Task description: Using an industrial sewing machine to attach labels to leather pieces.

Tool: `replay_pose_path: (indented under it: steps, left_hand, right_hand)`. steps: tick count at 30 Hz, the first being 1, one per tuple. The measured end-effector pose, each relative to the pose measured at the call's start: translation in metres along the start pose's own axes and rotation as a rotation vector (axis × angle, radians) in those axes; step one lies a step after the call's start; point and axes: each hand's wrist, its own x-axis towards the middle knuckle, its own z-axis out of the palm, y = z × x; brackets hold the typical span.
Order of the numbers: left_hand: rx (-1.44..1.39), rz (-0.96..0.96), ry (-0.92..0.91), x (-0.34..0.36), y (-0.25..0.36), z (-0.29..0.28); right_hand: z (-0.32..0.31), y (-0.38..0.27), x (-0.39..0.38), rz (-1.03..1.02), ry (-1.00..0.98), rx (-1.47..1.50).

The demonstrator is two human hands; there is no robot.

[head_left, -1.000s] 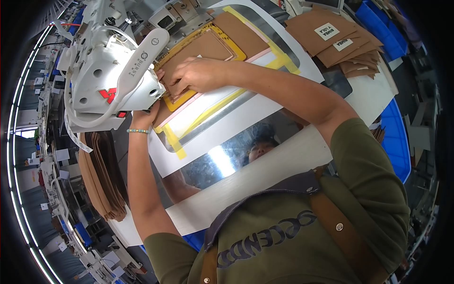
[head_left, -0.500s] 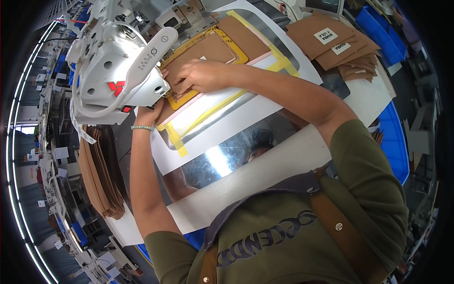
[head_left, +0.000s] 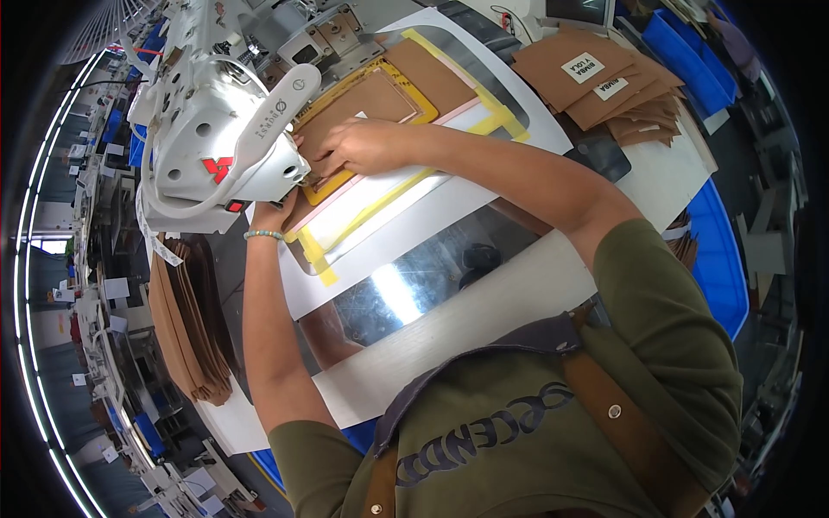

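1. I see my right hand (head_left: 363, 145) flat, fingers spread, pressing on a brown leather piece (head_left: 345, 116) inside a yellow frame template (head_left: 427, 97); that grip is open and clasps nothing.
2. The brown leather piece lies at about 11 o'clock in the head view, just beside the white sewing machine head (head_left: 220, 129).
3. My left hand (head_left: 281, 210) sits at 9 o'clock of the right hand, tucked under the machine head at the template's edge. I cannot tell whether its grip is closed.
4. A bead bracelet (head_left: 262, 234) circles my left wrist.
5. A stack of brown pieces (head_left: 186, 319) lies at 8 o'clock on the tabletop (head_left: 484, 302).
6. Labelled brown pieces (head_left: 604, 86) lie at 1 o'clock, well apart.
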Motion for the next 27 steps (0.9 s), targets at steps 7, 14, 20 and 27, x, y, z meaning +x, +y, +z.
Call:
replay_pose_path:
  steps: [7, 14, 20, 27]
  left_hand:
    - [0.108, 0.078, -0.008, 0.016, 0.033, 0.009]
    - [0.036, 0.177, 0.074, 0.014, 0.06, 0.012]
    - [-0.143, -0.078, 0.072, -0.02, 0.028, 0.007]
    - [-0.033, -0.212, 0.15, -0.052, 0.055, -0.013]
  right_hand:
    - [0.002, 0.008, -0.012, -0.043, 0.066, -0.037]
    - [-0.022, -0.006, -0.003, 0.085, -0.124, 0.036]
    - [-0.012, 0.0, 0.007, 0.12, 0.017, -0.132]
    - [-0.006, 0.001, -0.002, 0.101, -0.013, -0.142]
